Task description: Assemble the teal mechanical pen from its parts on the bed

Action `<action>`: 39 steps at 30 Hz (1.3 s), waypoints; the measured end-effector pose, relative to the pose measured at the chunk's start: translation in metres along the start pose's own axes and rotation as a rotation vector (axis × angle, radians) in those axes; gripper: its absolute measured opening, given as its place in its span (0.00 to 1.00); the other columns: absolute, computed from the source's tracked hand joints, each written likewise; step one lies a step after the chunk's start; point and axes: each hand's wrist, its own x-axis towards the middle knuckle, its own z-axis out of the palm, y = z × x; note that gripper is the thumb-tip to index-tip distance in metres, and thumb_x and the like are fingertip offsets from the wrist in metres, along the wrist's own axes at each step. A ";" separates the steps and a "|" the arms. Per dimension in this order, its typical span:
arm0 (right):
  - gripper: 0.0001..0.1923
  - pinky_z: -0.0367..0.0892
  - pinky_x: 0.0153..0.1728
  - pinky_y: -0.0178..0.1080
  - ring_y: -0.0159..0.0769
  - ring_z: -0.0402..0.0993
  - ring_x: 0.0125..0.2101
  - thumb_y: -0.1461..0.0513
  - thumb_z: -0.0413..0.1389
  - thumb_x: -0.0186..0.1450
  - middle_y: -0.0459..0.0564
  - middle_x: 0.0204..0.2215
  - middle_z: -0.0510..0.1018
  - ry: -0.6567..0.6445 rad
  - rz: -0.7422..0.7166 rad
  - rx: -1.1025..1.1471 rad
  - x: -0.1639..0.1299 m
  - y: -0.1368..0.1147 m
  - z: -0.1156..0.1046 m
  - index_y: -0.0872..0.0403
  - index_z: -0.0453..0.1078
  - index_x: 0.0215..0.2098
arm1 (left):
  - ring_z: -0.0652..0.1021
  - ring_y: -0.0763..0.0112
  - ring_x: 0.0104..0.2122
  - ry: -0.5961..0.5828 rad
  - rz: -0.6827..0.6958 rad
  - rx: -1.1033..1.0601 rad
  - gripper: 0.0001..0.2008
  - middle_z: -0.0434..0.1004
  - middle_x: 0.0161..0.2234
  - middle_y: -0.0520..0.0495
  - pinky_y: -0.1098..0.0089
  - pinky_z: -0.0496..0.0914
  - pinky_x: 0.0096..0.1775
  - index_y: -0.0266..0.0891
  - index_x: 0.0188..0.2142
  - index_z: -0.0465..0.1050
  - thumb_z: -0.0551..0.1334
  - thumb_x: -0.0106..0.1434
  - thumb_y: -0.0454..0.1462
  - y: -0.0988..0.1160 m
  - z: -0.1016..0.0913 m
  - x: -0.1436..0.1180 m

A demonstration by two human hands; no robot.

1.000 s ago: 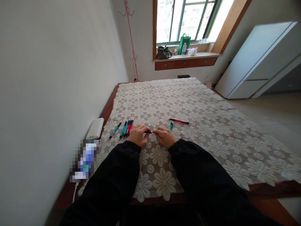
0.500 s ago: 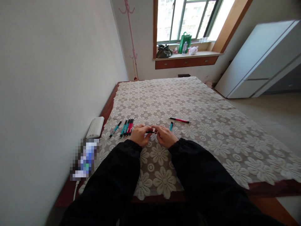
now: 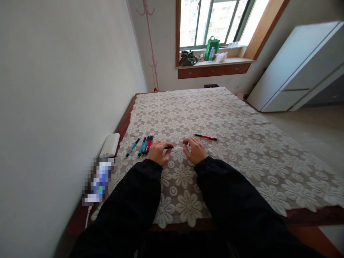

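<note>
My left hand is closed around a black pen part, which points right from between thumb and fingers. From its end a thin pale rod runs across to the fingertips of my right hand. Thumb and forefinger of that hand meet the rod's far end; the exact grip is too small to make out. Just left of my left hand lies a row of several teal and red pens. A separate teal pen lies slantwise farther left. Beyond my right hand rests a red and black pen.
A floral lace cloth covers the table. At the left edge by the wall are a white power bank and a blurred-out device with a cable. Farther off stand a pink coat rack and a white fridge.
My hands have moved apart, the right one shifting right and slightly away. The thin rod now shows between them. A short teal piece beside my right hand is no longer visible.
</note>
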 end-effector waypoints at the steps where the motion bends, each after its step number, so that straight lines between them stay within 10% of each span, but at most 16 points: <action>1: 0.04 0.65 0.41 0.42 0.40 0.71 0.36 0.66 0.53 0.62 0.49 0.31 0.76 -0.014 0.000 0.022 0.000 0.001 0.001 0.51 0.69 0.34 | 0.77 0.63 0.41 0.000 -0.001 -0.001 0.10 0.82 0.38 0.50 0.61 0.71 0.47 0.44 0.40 0.77 0.63 0.60 0.32 0.000 0.000 0.000; 12: 0.06 0.66 0.34 0.37 0.34 0.70 0.29 0.63 0.53 0.67 0.46 0.28 0.74 -0.129 -0.028 0.330 -0.002 0.008 0.016 0.52 0.70 0.41 | 0.78 0.64 0.43 -0.166 0.136 -0.032 0.12 0.82 0.41 0.49 0.62 0.70 0.47 0.45 0.46 0.77 0.60 0.65 0.33 -0.002 0.001 0.002; 18: 0.20 0.67 0.49 0.44 0.40 0.73 0.44 0.70 0.46 0.65 0.50 0.40 0.79 -0.085 -0.122 0.177 0.015 0.039 -0.028 0.49 0.74 0.48 | 0.78 0.65 0.40 -0.082 0.040 0.020 0.08 0.82 0.39 0.50 0.63 0.70 0.46 0.45 0.41 0.79 0.61 0.65 0.35 -0.002 0.002 0.002; 25: 0.23 0.65 0.55 0.51 0.45 0.69 0.52 0.71 0.53 0.59 0.49 0.52 0.75 -0.367 -0.236 -0.009 0.010 0.090 -0.050 0.44 0.78 0.46 | 0.78 0.64 0.42 -0.104 0.023 0.038 0.08 0.83 0.39 0.50 0.62 0.71 0.47 0.45 0.40 0.79 0.61 0.65 0.36 -0.001 0.003 0.002; 31: 0.06 0.62 0.53 0.51 0.47 0.69 0.51 0.62 0.62 0.63 0.49 0.44 0.78 -0.351 -0.168 -0.097 0.007 0.080 -0.038 0.45 0.79 0.37 | 0.76 0.63 0.43 -0.123 0.052 0.072 0.06 0.83 0.38 0.50 0.62 0.71 0.47 0.45 0.38 0.80 0.62 0.64 0.38 0.000 0.002 0.002; 39: 0.11 0.66 0.45 0.43 0.42 0.73 0.41 0.61 0.52 0.69 0.52 0.37 0.78 -0.387 -0.231 0.023 0.007 0.059 -0.028 0.50 0.77 0.43 | 0.76 0.63 0.44 -0.178 0.031 0.104 0.07 0.82 0.39 0.48 0.60 0.70 0.49 0.45 0.39 0.80 0.62 0.64 0.38 0.002 0.002 0.002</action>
